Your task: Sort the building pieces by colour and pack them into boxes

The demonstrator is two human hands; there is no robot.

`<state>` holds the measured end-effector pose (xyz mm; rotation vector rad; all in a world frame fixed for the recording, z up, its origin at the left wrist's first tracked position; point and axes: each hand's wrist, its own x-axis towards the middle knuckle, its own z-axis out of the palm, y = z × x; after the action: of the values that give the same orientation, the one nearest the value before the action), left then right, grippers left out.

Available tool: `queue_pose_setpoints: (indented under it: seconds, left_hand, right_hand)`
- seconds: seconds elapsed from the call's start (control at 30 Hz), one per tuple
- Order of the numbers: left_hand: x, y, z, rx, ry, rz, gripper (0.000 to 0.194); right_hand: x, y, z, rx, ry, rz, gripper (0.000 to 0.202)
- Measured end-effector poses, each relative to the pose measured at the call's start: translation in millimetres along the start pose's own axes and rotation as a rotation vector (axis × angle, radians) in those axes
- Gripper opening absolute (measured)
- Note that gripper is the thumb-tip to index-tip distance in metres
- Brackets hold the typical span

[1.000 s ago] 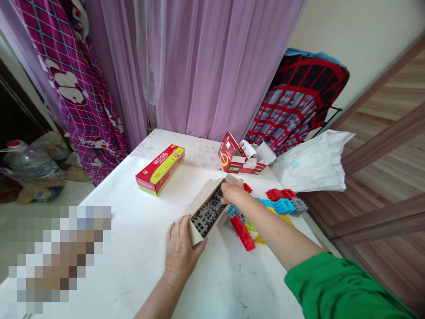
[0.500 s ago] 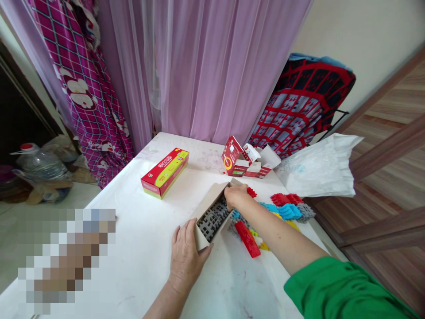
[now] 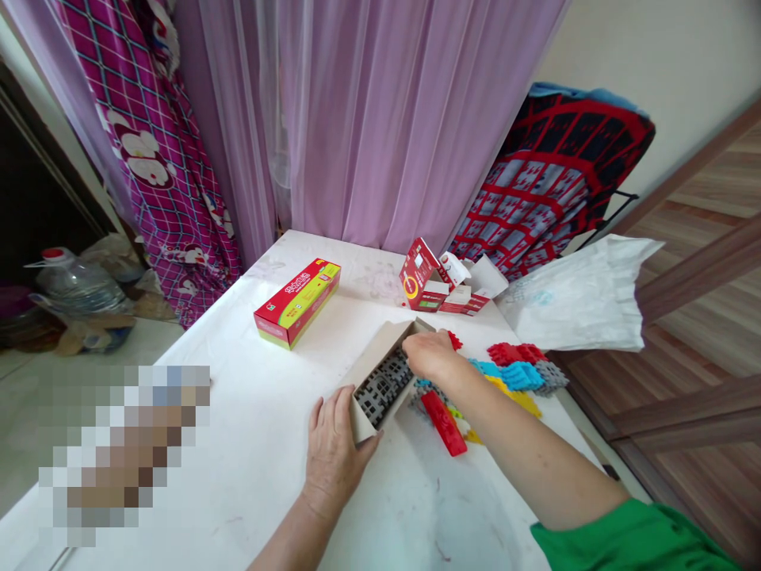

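A long open cardboard box (image 3: pixel 368 371) lies at a slant on the table, with grey interlocking plastic pieces (image 3: pixel 380 386) packed inside. My left hand (image 3: pixel 336 438) grips its near end, fingers on the left wall and thumb round the front corner. At the far end, my right hand (image 3: pixel 429 354) has its fingers curled down over the box's inside. Its fingertips are hidden, so whatever they pinch cannot be made out. Beside the box, partly under my right forearm, lie a red plastic block strip (image 3: pixel 444 424) and blue pieces (image 3: pixel 521 376).
A closed red and yellow-green box (image 3: pixel 297 305) stands at the back left. Torn-open red packaging (image 3: pixel 423 279) sits at the back, near a white bag (image 3: pixel 574 297) at the right edge. Yellow pieces (image 3: pixel 516 398) and red pieces (image 3: pixel 516 354) lie to the right.
The view has shifted slightly. My right forearm lies a little lower and further right, while its hand stays at the box's far end. My left hand keeps its grip on the near end.
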<state>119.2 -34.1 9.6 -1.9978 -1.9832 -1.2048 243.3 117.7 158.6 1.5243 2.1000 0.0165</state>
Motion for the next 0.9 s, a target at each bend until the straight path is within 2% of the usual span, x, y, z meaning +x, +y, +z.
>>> queue_pose_setpoints:
  seconds: [0.17,0.27,0.47,0.67,0.9]
  left_hand:
    - [1,0,-0.6,0.021,-0.004,0.022,0.07]
    - [1,-1,0.2,0.024,0.011,0.021,0.07]
    - [3,1,-1.5,0.008,-0.019,-0.003,0.069]
    - [4,1,-3.2,0.013,-0.027,0.001,0.068]
    - [3,-2,-1.7,0.004,-0.028,0.012,0.072]
  right_hand:
    - [5,-8,5,0.01,-0.031,-0.111,0.038]
    - [12,-7,10,0.009,-0.053,-0.138,0.038]
    - [21,-4,17,-0.004,-0.118,-0.128,0.037]
    - [32,-9,19,-0.043,-0.209,-0.065,0.047]
    - [31,-5,22,0.006,-0.184,-0.085,0.054]
